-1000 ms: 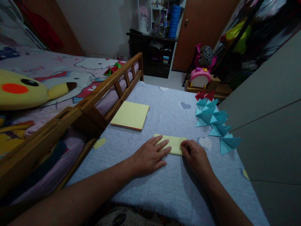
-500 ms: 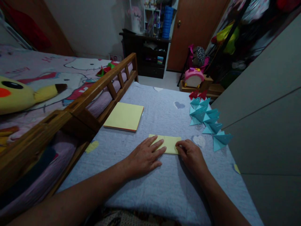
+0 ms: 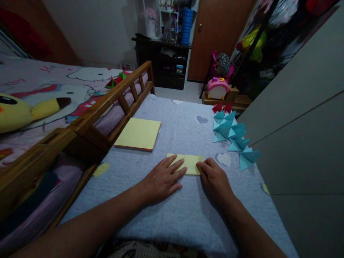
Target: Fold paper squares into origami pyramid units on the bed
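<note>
A yellow sheet of paper [image 3: 191,164], folded into a narrow strip, lies flat on the blue bed cover [image 3: 172,218] in front of me. My left hand [image 3: 165,178] rests on its left part, fingers spread and pressed down. At the strip's right end my right hand [image 3: 213,175] has its thumb and fingertips closed on the paper's edge. A stack of square paper [image 3: 138,133], yellow on top, sits to the left beyond my left hand. Folded teal paper pieces [image 3: 222,129] stand in a cluster at the far right, with red folded paper pieces [image 3: 221,107] behind them.
A wooden bed rail [image 3: 113,98] runs along the left, with another bed holding a yellow plush toy [image 3: 16,113] beyond it. The pale cabinet [image 3: 303,143] rises close on the right. Past the far edge are a dark cabinet [image 3: 161,64] and a pink toy case [image 3: 217,88].
The whole view has shifted slightly, so everything appears a little further left. Both hands stay on the folded yellow paper, with hardly any movement relative to it.
</note>
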Tool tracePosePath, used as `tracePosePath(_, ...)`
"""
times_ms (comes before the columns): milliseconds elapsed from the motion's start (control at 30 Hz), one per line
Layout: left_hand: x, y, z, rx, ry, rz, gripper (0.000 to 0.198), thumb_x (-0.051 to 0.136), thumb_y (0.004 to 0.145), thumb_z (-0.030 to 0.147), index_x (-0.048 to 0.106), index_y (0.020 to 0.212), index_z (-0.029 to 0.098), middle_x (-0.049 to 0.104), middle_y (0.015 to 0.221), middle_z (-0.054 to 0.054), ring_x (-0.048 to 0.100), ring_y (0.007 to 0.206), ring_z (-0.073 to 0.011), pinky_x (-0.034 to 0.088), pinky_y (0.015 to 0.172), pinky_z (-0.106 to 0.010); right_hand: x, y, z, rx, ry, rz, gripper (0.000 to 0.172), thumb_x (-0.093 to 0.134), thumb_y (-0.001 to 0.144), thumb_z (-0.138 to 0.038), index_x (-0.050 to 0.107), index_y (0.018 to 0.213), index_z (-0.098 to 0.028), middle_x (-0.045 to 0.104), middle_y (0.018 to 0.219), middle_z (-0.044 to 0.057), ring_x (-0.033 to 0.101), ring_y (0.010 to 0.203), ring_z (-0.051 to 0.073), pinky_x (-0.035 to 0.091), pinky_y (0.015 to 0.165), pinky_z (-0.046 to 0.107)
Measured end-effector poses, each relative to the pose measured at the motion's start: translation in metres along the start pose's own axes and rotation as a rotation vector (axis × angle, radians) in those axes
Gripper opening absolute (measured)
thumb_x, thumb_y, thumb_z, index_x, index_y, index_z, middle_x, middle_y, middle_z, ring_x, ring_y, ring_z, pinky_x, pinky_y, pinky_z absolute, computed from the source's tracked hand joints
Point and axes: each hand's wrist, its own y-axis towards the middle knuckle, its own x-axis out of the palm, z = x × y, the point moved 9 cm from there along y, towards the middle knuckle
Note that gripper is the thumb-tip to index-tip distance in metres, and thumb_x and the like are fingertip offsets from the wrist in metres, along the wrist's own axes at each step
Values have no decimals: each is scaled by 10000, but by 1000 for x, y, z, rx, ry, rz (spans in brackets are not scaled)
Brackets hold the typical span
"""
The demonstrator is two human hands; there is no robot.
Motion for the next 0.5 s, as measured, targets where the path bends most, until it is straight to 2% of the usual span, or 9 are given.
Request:
tracePosePath(233,1,-1,0,4,17,-10,529,524,1000,460,446,1464,219,381,1586,-114,283,1473,-361,272,1175,-512,1,0,8,44,7,25,246,456,973,-179,684,1065,-173,603,946,69,584,852,192,462,771,287)
tracePosePath(500,0,-1,0,3,3,-1,530,544,992,447,453,1460,216,392,1578,-116,290,1470,-367,278,1172,-514,2,1,13,56,8,44,254,464,956,-179,697,1059,-185,623,935,69,601,840,190,458,753,279)
